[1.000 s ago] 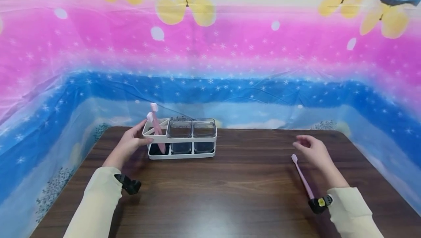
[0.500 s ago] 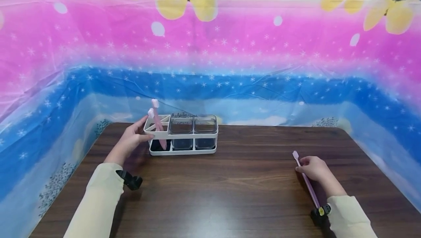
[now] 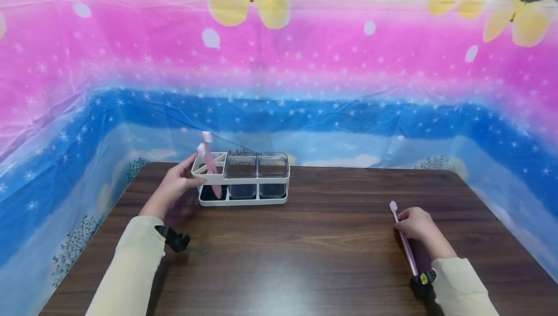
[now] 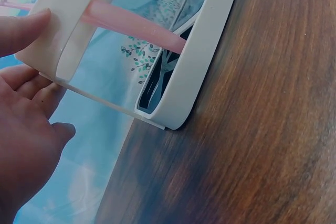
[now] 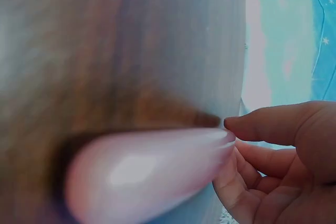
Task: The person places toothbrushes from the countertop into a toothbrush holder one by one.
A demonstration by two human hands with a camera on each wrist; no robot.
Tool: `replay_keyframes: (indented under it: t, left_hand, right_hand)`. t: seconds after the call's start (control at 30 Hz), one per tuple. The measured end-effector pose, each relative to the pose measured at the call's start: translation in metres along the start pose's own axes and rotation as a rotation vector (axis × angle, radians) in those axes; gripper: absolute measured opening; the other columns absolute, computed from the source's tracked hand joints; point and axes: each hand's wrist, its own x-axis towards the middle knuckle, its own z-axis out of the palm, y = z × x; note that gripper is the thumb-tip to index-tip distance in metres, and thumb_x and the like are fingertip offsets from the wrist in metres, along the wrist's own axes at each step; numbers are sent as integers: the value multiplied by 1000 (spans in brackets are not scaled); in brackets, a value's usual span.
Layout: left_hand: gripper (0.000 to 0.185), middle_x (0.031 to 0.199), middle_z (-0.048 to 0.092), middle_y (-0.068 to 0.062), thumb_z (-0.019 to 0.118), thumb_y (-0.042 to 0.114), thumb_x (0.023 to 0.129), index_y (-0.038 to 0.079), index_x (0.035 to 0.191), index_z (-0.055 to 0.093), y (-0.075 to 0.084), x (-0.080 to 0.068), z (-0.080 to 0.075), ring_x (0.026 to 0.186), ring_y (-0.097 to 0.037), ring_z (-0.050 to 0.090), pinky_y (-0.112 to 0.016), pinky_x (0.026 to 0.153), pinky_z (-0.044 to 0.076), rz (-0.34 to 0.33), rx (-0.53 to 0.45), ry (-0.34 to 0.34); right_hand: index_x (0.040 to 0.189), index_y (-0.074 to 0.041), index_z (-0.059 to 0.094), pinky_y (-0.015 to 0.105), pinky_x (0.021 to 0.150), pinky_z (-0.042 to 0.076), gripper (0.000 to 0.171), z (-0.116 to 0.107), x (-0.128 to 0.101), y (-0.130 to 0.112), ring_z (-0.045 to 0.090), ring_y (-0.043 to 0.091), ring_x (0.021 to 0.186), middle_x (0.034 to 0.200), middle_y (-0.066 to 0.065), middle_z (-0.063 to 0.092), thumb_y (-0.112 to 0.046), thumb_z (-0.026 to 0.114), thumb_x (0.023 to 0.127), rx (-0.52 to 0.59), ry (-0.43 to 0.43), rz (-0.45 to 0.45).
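Left of centre in the head view: left hand [image 3: 174,187] at the left end of a white organiser [image 3: 242,179], thumb on the top rim, other fingers [image 4: 41,98] loosely curled against the end wall, as seen close up in the left wrist view

Inside the organiser's leftmost compartment: two pink toothbrushes [image 3: 208,163], leaning, heads above the rim; right of them, two clear square cups [image 3: 256,168] side by side in the frame

Organiser standing on the dark wooden worktop [image 3: 305,253], near its far edge, in front of a bright pink and blue plastic backdrop [image 3: 305,88]

Lower right of the head view, well apart from the organiser: right hand [image 3: 416,224] with fingers curled round a third pink toothbrush [image 3: 403,241], pinching its handle near the head end; brush lying slanted, head pointing away up the frame, tail towards the sleeve; whether flat on the worktop or just off it, impossible to tell
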Motion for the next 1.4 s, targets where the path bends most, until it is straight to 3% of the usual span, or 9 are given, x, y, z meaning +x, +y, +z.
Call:
replay_keyframes:
  t: [0.17, 0.3, 0.57, 0.77, 0.97, 1.2, 1.4]
  left_hand:
    - [83, 158, 13, -23, 59, 7, 91, 9, 156, 7, -1, 0, 1, 143, -43, 19, -60, 113, 21, -3, -17, -5]
    - [83, 159, 12, -22, 58, 5, 91, 9, 156, 7, -2, -1, 0, 143, -42, 19, -59, 113, 21, -4, -23, -2]
    - [83, 159, 12, -22, 59, 6, 90, 8, 155, 8, -1, -2, 1, 144, -41, 17, -59, 113, 21, 14, -27, 0]
    - [83, 159, 13, -22, 60, 7, 90, 8, 155, 9, -1, -3, 1, 144, -41, 18, -59, 113, 22, 14, -26, -2]
    - [83, 158, 14, -23, 60, 6, 89, 7, 155, 10, -1, -3, 1, 144, -42, 18, -59, 113, 22, 18, -20, 4]
    - [83, 157, 17, -24, 61, 6, 89, 7, 155, 10, 1, -6, 0, 143, -41, 22, -57, 113, 23, 13, -13, 12]
    - [85, 157, 18, -25, 62, 5, 87, 5, 155, 10, -2, -4, 0, 142, -42, 23, -56, 113, 24, 22, -22, 15]
  right_hand:
    - [104, 18, 61, 32, 60, 55, 30, -7, 4, -17, 62, 17, 68, 87, 22, 64, -4, 60, 84, 31, 12, -30]
    - [115, 17, 58, 33, 63, 56, 36, -17, 11, -51, 64, 20, 72, 96, 27, 65, -6, 59, 87, 68, 20, -93]
    - [125, 10, 55, 28, 70, 57, 40, -24, 22, -157, 65, 20, 76, 104, 26, 65, -6, 60, 89, 248, 83, -273]
    - [124, 7, 57, 33, 73, 59, 37, -13, 18, -243, 68, 28, 83, 104, 24, 66, -4, 59, 88, 404, 115, -418]
    - [119, 3, 57, 26, 72, 58, 31, 3, 13, -308, 65, 27, 91, 103, 17, 65, -3, 58, 89, 537, 108, -490]
    - [116, 2, 57, 24, 75, 57, 28, 24, 4, -357, 63, 22, 92, 104, 13, 65, -3, 59, 89, 619, 138, -558]
    - [111, -2, 59, 24, 80, 53, 23, 44, 1, -379, 62, 18, 90, 101, 8, 66, -8, 60, 89, 604, 195, -636]
